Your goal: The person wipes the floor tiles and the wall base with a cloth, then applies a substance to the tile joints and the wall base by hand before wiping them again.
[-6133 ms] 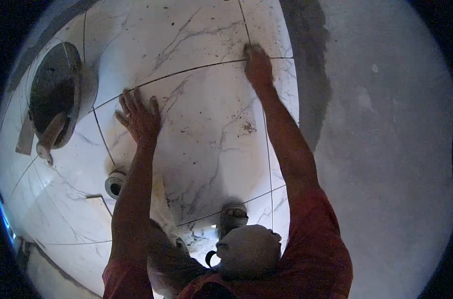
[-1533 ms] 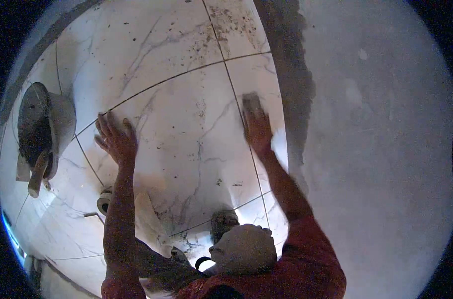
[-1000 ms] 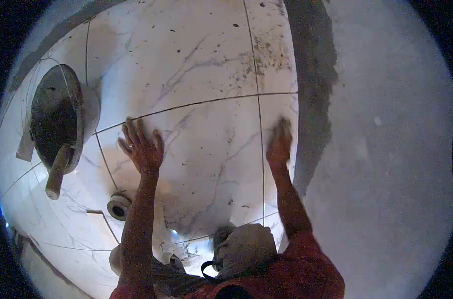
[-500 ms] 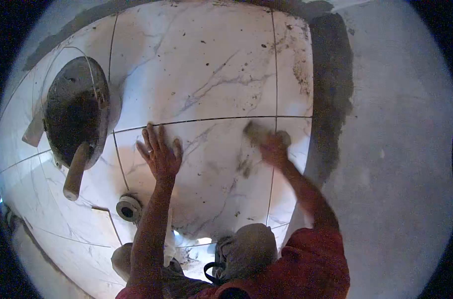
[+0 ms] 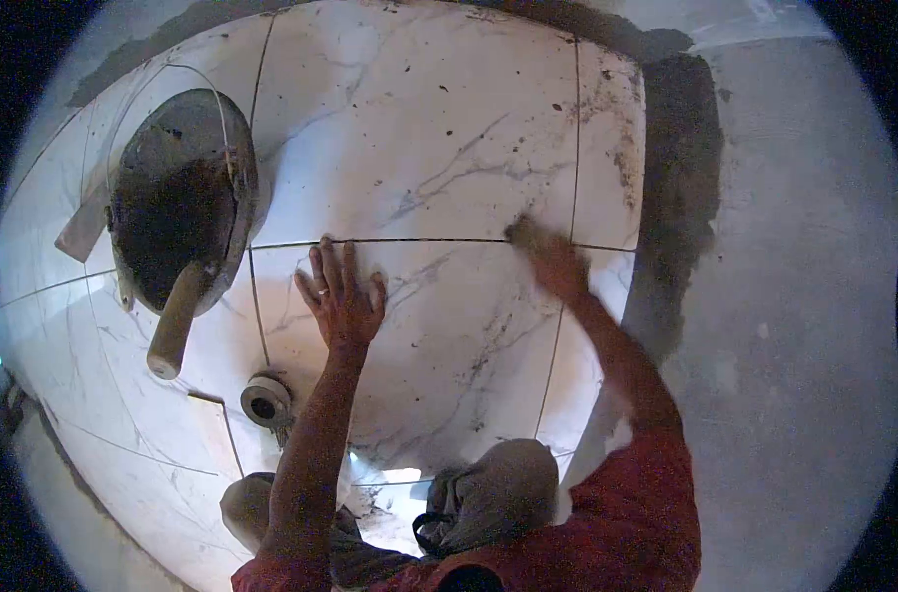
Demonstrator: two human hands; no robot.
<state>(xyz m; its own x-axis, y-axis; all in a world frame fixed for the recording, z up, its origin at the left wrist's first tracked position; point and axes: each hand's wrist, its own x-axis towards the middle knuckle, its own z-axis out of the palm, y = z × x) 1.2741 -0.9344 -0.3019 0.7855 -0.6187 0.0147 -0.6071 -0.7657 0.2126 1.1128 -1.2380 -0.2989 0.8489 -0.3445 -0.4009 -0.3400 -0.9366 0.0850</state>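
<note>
My left hand [image 5: 347,308] lies flat on a white, grey-veined floor tile [image 5: 429,370], fingers spread and tips at the dark joint along its far edge. A ring shows on one finger. My right hand [image 5: 561,268] is closed around a dirty grey-brown sponge [image 5: 524,233], pressed at the same joint farther right. The sponge is partly hidden by the fingers and blurred; it might be a bunched rag. Dirt smears mark the tile between my hands.
A bucket [image 5: 242,212] holding dark material stands at the left, with a wooden-looking handle [image 5: 176,326] sticking out. A roll of tape [image 5: 265,399] lies left of my forearm. Dirt specks dot the far tile [image 5: 419,109]. A grey wall [image 5: 804,257] rises at the right.
My right hand has moved the sponge up to the joint line. The dark smear below it looks fainter and more spread. The left hand stays flat; the whole view has shifted slightly.
</note>
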